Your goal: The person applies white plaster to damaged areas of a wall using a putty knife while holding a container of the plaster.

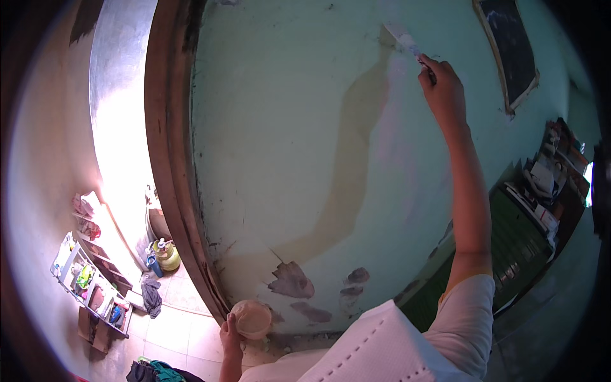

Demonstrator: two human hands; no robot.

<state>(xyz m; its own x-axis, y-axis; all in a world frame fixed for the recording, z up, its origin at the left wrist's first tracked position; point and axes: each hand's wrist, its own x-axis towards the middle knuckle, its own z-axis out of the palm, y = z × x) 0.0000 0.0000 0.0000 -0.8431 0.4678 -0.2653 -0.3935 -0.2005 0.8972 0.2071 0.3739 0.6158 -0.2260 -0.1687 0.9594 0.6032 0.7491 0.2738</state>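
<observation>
White-smeared, the scraper (401,37) is pointing up and left at the upper part of the pale green wall (273,127); you cannot tell whether its edge is touching. Your right hand (440,83) is grasping it, fingers curling around the handle. Your shadow (353,146) is falling across the wall, left of your raised arm (470,197). Your left hand (231,334) is holding the round bowl (252,319) low by its left side; some fingers are hidden. Dark patches (291,280) are showing above and right of the bowl. The brown door frame (170,127) is bordering the wall at left; beyond it, the gas cylinder (167,256) is standing upright. At upper right, the dark framed panel (508,48) is hanging above the green cabinet (509,251).
</observation>
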